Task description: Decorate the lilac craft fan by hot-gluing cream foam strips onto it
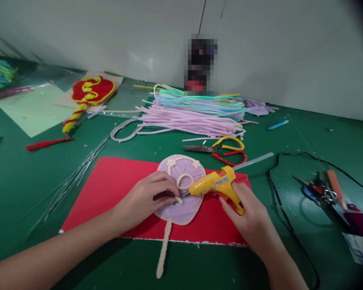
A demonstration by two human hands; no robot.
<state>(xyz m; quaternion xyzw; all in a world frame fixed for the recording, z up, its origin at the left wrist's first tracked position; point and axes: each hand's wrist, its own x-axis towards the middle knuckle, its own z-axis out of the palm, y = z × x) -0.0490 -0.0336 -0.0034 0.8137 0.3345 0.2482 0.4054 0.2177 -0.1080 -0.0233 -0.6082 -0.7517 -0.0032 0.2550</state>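
Note:
A lilac fan (187, 211) with a cream edge and a twisted cream handle (164, 247) lies on a red board (93, 193). Curved cream pipe-cleaner shapes sit on its face, among them a loop (185, 181) and small flower-like pieces. My left hand (149, 191) rests over the fan's left side, thumb and fingers pinching the end of a cream pipe cleaner (178, 200). Wrapped round the grip of a yellow glue gun (214, 183), my right hand (248, 211) holds its nozzle close by those fingertips. Whether the nozzle touches the pipe cleaner I cannot tell.
Behind the board lie scissors (218, 149) and a heap of lilac and turquoise pipe cleaners (193, 117). A red-and-yellow fan (93, 92) is at the back left, thin wires (75, 177) nearer. On the right are a black cord (278, 201) and keys (328, 196).

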